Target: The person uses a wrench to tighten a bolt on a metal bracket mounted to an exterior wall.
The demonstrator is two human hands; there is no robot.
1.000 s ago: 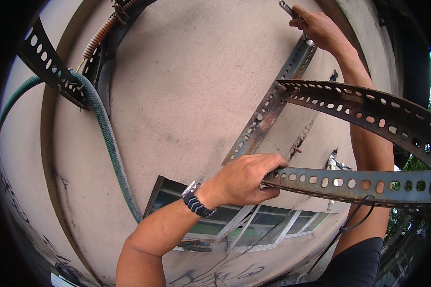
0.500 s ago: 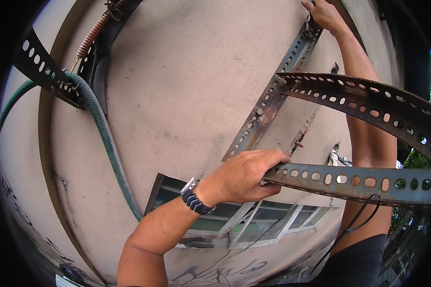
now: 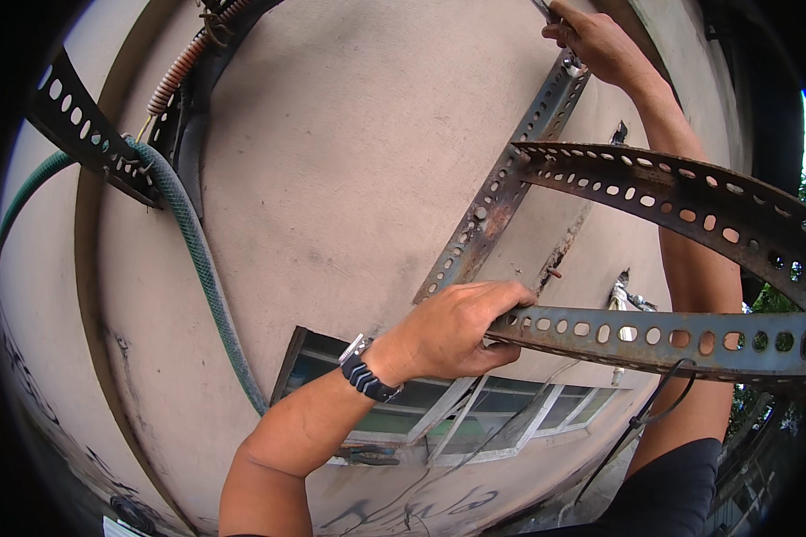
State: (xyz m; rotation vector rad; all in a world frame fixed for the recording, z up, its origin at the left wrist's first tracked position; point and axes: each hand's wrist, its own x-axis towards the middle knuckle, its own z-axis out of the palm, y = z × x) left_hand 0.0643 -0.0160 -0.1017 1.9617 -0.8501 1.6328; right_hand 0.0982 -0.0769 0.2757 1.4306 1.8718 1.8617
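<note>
My left hand (image 3: 466, 329), with a black-strapped watch on its wrist, is closed around the near end of a slotted steel angle bar (image 3: 636, 333). This rusty bracket also has a curved-looking upper arm (image 3: 663, 174) and a slanted bar (image 3: 479, 215) lying along the wall. At the top, my right hand (image 3: 604, 49) is closed on a thin metal tool (image 3: 544, 9), cut off by the frame edge, so its kind is unclear. Just below that hand, a shiny bolt or nut (image 3: 571, 64) sits at the slanted bar's upper end.
A green hose (image 3: 197, 259) hangs from another slotted bracket (image 3: 81, 121) at left, near a coiled cable (image 3: 177, 76). Below are louvred windows (image 3: 475, 416) in the beige wall (image 3: 331, 179). A rusty bolt (image 3: 553, 272) protrudes from the wall; a black cable tie (image 3: 658, 407) dangles from the bar.
My right hand has moved up and slightly left, off the slanted bar's upper end, uncovering the bolt; the metal tool now shows in it. My left hand keeps its grip on the bar.
</note>
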